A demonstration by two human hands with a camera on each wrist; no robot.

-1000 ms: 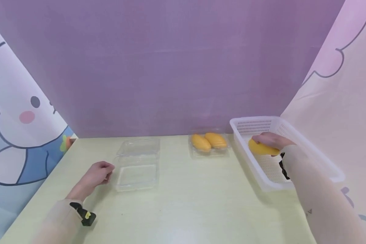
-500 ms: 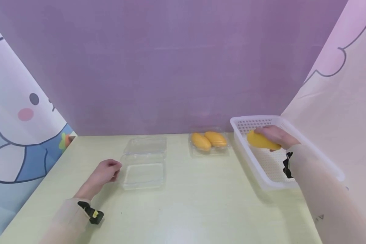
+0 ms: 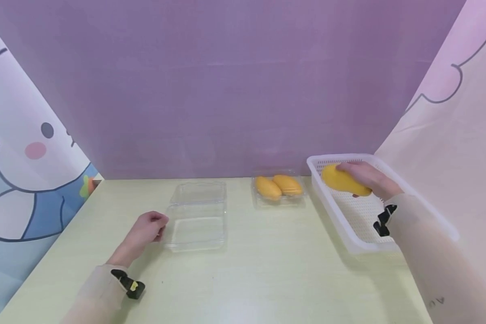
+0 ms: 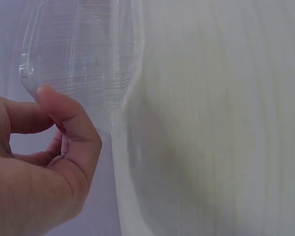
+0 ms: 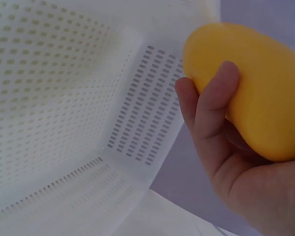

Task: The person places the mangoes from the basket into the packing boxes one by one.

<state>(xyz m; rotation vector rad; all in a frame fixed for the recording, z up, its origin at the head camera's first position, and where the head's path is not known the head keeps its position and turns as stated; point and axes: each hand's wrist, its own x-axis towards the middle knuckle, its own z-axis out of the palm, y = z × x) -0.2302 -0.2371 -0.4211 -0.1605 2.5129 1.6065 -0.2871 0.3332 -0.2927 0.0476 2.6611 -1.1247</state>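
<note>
In the head view my left hand [image 3: 147, 227] is at the left edge of an open, see-through plastic clamshell box [image 3: 198, 229]. In the left wrist view its thumb and curled fingers pinch a corner of that box [image 4: 83, 54]. My right hand [image 3: 368, 177] grips a yellow mango [image 3: 342, 181] above the white basket [image 3: 332, 211]. Fingers wrap the mango [image 5: 255, 88] in the right wrist view, with the basket's slotted wall beside it. Part of the mango lies behind the hand.
A second clear box [image 3: 279, 203] holding two mangoes [image 3: 287, 185] stands at the back, left of the basket. A purple wall panel [image 3: 227, 90] rises behind the pale table [image 3: 259, 279]. Patterned cloth [image 3: 36, 180] hangs at the left side.
The left hand has shifted right, and the clear open box has slid along with it. The right hand has lifted the mango higher over the basket and slightly toward the left.
</note>
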